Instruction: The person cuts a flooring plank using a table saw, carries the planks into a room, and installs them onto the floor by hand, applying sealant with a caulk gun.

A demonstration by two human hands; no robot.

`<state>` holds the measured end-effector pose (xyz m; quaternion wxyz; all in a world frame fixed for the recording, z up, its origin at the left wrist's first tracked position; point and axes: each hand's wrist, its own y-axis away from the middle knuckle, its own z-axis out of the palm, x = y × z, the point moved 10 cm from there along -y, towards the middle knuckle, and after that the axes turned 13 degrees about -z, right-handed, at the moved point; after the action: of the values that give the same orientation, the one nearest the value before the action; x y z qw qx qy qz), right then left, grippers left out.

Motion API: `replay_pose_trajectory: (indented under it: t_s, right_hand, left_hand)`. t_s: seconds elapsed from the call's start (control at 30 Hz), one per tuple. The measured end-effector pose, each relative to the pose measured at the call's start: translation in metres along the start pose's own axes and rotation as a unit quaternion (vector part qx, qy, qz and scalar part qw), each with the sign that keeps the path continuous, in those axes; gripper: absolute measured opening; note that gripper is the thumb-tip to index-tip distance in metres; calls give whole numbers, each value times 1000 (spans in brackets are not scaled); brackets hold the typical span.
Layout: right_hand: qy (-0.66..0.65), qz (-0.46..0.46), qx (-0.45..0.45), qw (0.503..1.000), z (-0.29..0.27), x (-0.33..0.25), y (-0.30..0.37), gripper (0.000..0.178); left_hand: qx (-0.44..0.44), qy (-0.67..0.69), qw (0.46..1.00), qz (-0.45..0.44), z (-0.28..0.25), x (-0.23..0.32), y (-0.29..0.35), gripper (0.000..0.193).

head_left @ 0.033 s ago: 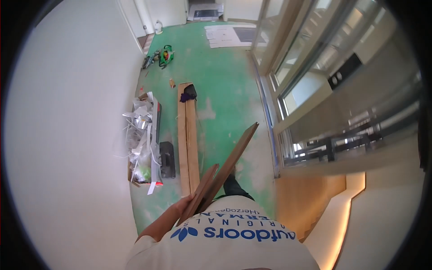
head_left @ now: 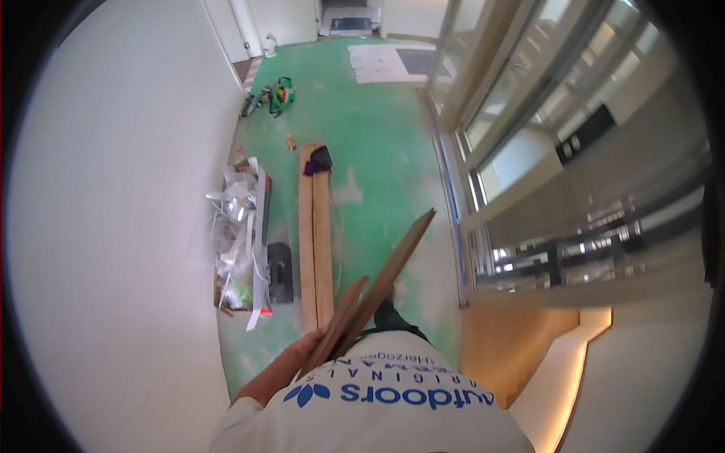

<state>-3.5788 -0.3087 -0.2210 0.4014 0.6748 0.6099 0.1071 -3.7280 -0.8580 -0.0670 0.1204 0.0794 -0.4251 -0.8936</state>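
Note:
Two brown wooden planks are held slantwise in front of my body. The longer plank point(head_left: 393, 275) reaches up and to the right over the green floor, and the shorter plank point(head_left: 348, 303) lies along its left side. My left hand point(head_left: 308, 345) is closed on the planks near their lower ends, which are partly hidden against my white shirt. Just beyond that hand stretches a long, narrow cardboard carton point(head_left: 306, 241), with a dark purple and black cloth point(head_left: 320, 159) on its far end. My right hand is out of sight.
Left of the carton stand a box point(head_left: 263, 226) full of crumpled plastic wrap and a black case point(head_left: 281, 273). Farther off lie a green tool bag point(head_left: 283, 96) and white sheets point(head_left: 375, 63). Glass doors point(head_left: 491, 181) line the right, above a lit wooden staircase point(head_left: 513, 347).
The whole view has shifted slightly. My left hand and the planks keep the same pose.

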Motion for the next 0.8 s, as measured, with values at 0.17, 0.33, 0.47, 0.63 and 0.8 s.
replay_pose_trajectory:
  t_s: [0.17,0.33,0.47,0.63,0.8]
  right_hand:
    - [275,-261,85,921,-259,-125,-288,28]
    - [-238,-147,197,940,-548,-238,-512,27]
    - [-347,-184,237,888,-673,-331,-641,26]
    - [-239,-177,98,950,-673,-370,-723,22]
    - [-81,-96,-20,992,-686,-397,-777,24]
  left_hand:
    - [40,64,997,-16,42,150,-25,65]
    - [102,28,994,29,105,345,9,71]
    - [80,70,988,112,86,492,-34,76]
    - [-62,125,985,98,175,722,-20,74]
    - [116,86,982,124,180,890,-15,74]
